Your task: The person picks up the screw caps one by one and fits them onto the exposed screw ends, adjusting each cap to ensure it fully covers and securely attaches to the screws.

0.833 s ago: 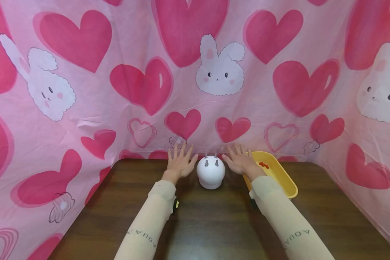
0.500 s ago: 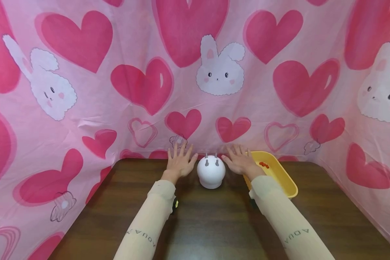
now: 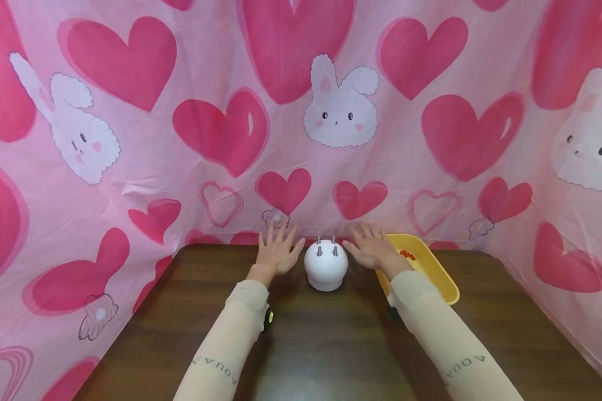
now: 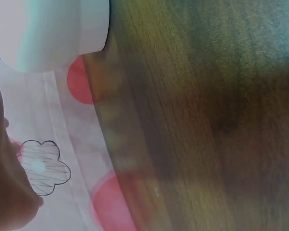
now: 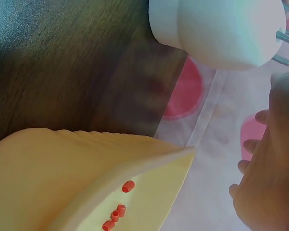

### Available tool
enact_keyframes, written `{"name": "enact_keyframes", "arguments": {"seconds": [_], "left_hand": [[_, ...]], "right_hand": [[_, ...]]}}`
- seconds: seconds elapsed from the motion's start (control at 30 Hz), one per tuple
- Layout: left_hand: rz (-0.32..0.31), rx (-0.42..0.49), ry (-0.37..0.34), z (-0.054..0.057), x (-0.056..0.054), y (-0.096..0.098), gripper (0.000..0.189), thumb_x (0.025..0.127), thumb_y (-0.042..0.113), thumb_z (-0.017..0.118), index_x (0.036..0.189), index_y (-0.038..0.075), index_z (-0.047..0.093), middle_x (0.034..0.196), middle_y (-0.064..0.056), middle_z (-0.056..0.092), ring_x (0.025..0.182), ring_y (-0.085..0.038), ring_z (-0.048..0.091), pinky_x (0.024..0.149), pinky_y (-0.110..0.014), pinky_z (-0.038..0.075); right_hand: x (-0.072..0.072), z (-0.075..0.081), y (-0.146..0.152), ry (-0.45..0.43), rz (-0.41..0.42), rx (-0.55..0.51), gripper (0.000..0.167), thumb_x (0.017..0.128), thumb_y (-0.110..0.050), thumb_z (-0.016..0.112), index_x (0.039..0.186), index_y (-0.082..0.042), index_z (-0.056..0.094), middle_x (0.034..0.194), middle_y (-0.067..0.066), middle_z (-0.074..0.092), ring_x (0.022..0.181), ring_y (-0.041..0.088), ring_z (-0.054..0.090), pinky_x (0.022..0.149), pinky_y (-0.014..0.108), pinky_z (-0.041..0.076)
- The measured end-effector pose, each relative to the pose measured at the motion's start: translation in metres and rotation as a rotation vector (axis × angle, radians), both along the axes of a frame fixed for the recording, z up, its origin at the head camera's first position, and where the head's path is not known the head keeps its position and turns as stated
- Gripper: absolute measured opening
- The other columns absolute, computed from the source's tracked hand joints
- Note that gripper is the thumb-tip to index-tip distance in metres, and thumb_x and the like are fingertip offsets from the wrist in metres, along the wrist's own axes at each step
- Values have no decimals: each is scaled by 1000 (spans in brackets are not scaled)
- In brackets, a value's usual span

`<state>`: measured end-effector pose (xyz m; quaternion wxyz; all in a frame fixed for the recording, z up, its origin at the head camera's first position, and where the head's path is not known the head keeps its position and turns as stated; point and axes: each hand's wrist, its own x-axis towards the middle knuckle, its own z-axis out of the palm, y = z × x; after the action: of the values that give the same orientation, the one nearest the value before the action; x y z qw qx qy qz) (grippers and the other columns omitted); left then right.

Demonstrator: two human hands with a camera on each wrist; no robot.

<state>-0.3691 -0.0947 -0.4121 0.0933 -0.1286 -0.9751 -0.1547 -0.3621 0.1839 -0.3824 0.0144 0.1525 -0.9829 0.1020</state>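
A rounded white object [image 3: 325,267] stands near the back of the table, with several metal pins [image 3: 334,251] sticking up from its top. To its left, my left hand [image 3: 277,253] is held with fingers spread and grips nothing. On the other side, my right hand [image 3: 371,250] is likewise spread, beside the yellow tray [image 3: 446,284] and covering part of its left side. Several small red tube-like pieces [image 5: 115,215] lie inside the tray. Both wrist views show the white object [image 4: 43,33] apart from the hands.
The dark wooden table [image 3: 316,351] ends at a pink cloth [image 3: 215,133] printed with hearts and rabbits, which hangs behind and on both sides. The tray stands at the right rear of the table.
Both forearms have shifted slightly outward, and the view has moved a little. The hands keep their spread pose; the white object and tray stay in place.
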Motion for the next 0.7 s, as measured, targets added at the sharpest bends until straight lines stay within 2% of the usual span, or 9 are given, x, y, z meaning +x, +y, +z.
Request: {"name": "enact_keyframes", "arguments": {"seconds": [0.17, 0.33, 0.53, 0.7], "left_hand": [[6, 12, -18, -4, 0, -1, 69, 104, 60, 31, 164, 25, 27, 171, -10, 16, 156, -42, 2, 122, -65, 0], [1, 78, -40, -6, 2, 0, 70, 104, 61, 30, 163, 24, 29, 168, -12, 25, 154, -44, 15, 122, -66, 10], [-31, 124, 14, -6, 4, 3, 67, 106, 57, 31, 160, 18, 38, 163, -13, 35, 148, -42, 33, 118, -64, 25], [-23, 157, 52, -9, 5, 4, 63, 107, 53, 34, 157, 16, 43, 160, -13, 41, 145, -39, 40, 116, -62, 32]], "right_hand": [[3, 1, 0, 32, 43, -5, 76, 104, -50, 48, 162, -7, 26, 166, 24, 22, 152, 48, 14, 121, 67, 9], [5, 0, 6, 64, 77, -39, 74, 102, -45, 55, 162, -11, 28, 164, 22, 27, 151, 47, 19, 120, 66, 15], [12, 3, 13, 82, 110, -34, 73, 101, -41, 60, 160, -9, 33, 161, 24, 32, 147, 46, 28, 115, 67, 30], [15, 4, 16, 98, 142, -27, 71, 97, -38, 66, 158, -13, 40, 154, 21, 42, 138, 42, 42, 107, 63, 43]]}}
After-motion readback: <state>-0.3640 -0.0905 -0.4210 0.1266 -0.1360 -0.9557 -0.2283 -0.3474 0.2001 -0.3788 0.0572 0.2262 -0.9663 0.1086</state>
